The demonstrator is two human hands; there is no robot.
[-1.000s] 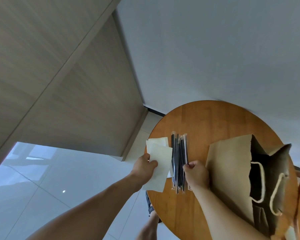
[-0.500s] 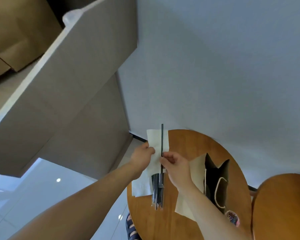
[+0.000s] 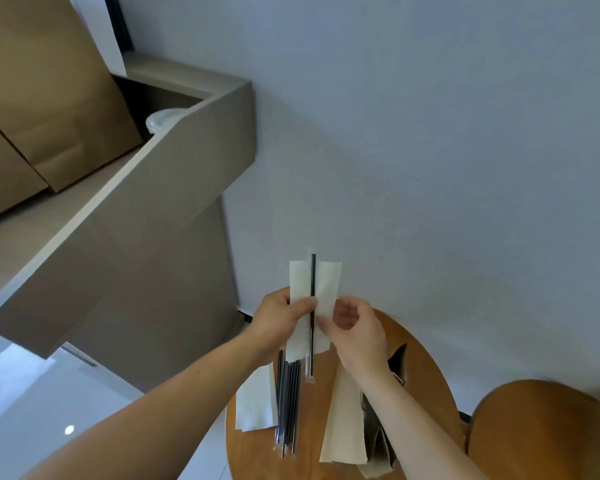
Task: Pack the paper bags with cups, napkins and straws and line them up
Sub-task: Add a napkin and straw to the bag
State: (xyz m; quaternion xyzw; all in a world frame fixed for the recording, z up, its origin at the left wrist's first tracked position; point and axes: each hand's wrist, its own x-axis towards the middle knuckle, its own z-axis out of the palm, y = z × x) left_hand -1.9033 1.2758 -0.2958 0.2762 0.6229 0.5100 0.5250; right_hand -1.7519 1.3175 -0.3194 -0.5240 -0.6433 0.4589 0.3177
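Both hands are held close together, raised above the round wooden table [image 3: 423, 396].

A white folded paper napkin [image 3: 326, 285] is held upright between them. A black wrapped straw [image 3: 313, 271] is laid lengthwise against its front. The straw's top end is seen just above the napkin's upper edge, and its lower end below the napkin's lower edge.

- The left hand [image 3: 279, 322] is wrapped round the napkin's left edge, with the thumb pressed on the front just beside the straw.
- The right hand [image 3: 359, 332] is curled, with thumb and forefinger pinched on the straw about halfway down the napkin.

On the table below the hands:
- A bundle of black wrapped straws [image 3: 288, 407] is seen beneath the left hand.
- A stack of white napkins [image 3: 257, 405] is seen touching the bundle's left side.
- A brown paper bag [image 3: 345, 424] is seen lying under the right forearm, its dark opening beside the right wrist.

A second round wooden top [image 3: 541, 431] is seen right of the right forearm. Left of and above the left hand, a high grey-brown table [image 3: 153, 188] is seen. Large brown paper bags [image 3: 49, 98] are carried on it, along with a clear plastic lid [image 3: 161, 119] partly hidden by its raised edge.
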